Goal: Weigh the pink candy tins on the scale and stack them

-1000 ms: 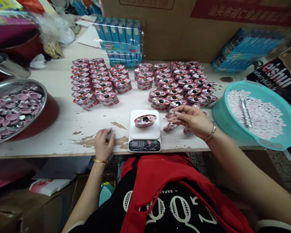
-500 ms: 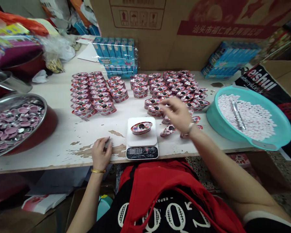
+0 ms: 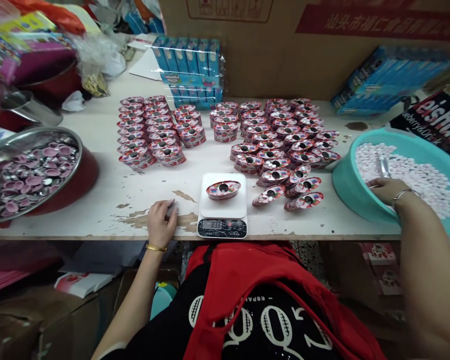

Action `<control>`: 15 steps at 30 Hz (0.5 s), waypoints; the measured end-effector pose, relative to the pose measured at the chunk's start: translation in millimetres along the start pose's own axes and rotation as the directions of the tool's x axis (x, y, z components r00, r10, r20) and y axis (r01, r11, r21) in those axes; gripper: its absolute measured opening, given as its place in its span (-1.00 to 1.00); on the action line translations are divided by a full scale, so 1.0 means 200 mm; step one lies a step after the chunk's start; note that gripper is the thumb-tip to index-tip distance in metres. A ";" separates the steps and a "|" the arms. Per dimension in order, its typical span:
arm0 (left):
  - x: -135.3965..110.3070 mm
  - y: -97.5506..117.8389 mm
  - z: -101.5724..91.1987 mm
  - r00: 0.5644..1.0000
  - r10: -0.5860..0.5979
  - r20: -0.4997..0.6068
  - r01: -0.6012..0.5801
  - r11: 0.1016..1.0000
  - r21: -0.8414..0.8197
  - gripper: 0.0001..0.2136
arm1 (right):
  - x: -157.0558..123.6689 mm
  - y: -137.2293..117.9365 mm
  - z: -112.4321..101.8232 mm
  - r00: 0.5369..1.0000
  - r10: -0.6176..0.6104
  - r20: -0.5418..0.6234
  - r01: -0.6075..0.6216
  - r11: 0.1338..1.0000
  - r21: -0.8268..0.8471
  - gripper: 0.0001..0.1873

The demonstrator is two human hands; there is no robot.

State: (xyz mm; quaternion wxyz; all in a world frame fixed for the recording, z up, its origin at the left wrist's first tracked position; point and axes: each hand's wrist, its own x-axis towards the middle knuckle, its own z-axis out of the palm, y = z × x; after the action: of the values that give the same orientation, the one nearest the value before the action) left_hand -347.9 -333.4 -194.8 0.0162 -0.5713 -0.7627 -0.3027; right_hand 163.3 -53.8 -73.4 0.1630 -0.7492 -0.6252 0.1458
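My left hand [image 3: 161, 222] rests on the table left of the scale, its fingers loosely curled, thumb apart, holding nothing. My right hand [image 3: 388, 191] is in the teal basin [image 3: 350, 185], over small white candies [image 3: 422, 175]. It covers the near end of a shiny metal utensil [image 3: 384, 166]; its fingertips are hidden, so a grip cannot be made out. On the white kitchen scale [image 3: 223, 210] stands one oval red-and-pink printed container [image 3: 213, 192] with a dark round opening on top. Similar containers [image 3: 272, 194] stand to its right, some with white candies at the opening.
Rows of the same containers [image 3: 168, 156] stand further back. At left, a metal bowl [image 3: 86, 150] holds pink-and-silver cup-shaped pieces. Blue wrapped packs [image 3: 191, 65] and a large cardboard box [image 3: 262, 65] stand behind. The table's front edge [image 3: 116, 237] runs before me.
My right hand has moved right, from above the containers into the teal basin. My left hand stays on the table. The view has shifted slightly.
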 end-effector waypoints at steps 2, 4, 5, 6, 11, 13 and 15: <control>0.00 0.00 0.00 1.000 0.008 0.000 -0.008 1.000 0.010 -0.76 | -0.01 0.00 0.00 0.957 0.268 0.115 -0.261 0.963 -0.069 -0.64; 0.00 0.00 0.00 1.000 0.014 -0.003 -0.014 1.000 0.016 -0.76 | -0.01 0.01 -0.03 0.873 0.478 0.096 -0.472 0.878 -0.076 -0.61; 0.00 0.00 0.00 1.000 0.014 -0.005 -0.014 1.000 0.017 -0.76 | -0.02 0.01 -0.04 0.841 0.539 0.047 -0.539 0.842 -0.026 -0.57; 0.00 0.00 0.00 1.000 0.012 -0.006 -0.012 1.000 0.017 -0.76 | -0.02 0.01 -0.05 0.808 0.589 0.004 -0.588 0.807 0.058 -0.54; 0.00 -0.01 0.00 1.000 0.001 0.009 -0.001 1.000 0.017 -0.75 | -0.14 -0.17 -0.06 0.899 0.431 -0.080 -0.281 0.707 0.649 -0.70; 0.00 -0.01 0.00 1.000 0.004 0.010 -0.004 1.000 0.024 -0.76 | -0.25 -0.36 -0.02 0.991 0.131 -0.025 -0.070 0.672 0.737 -0.81; 0.00 -0.01 0.00 1.000 0.008 0.007 -0.008 1.000 0.030 -0.76 | -0.39 -0.58 0.04 0.970 -0.212 0.117 0.058 0.673 0.737 -0.82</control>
State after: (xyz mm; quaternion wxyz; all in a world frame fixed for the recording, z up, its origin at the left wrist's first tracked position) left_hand -350.4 -333.2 -195.4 0.0234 -0.5752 -0.7649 -0.2890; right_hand 43.0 -111.1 -29.0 0.3963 -0.5562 -0.5820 0.4414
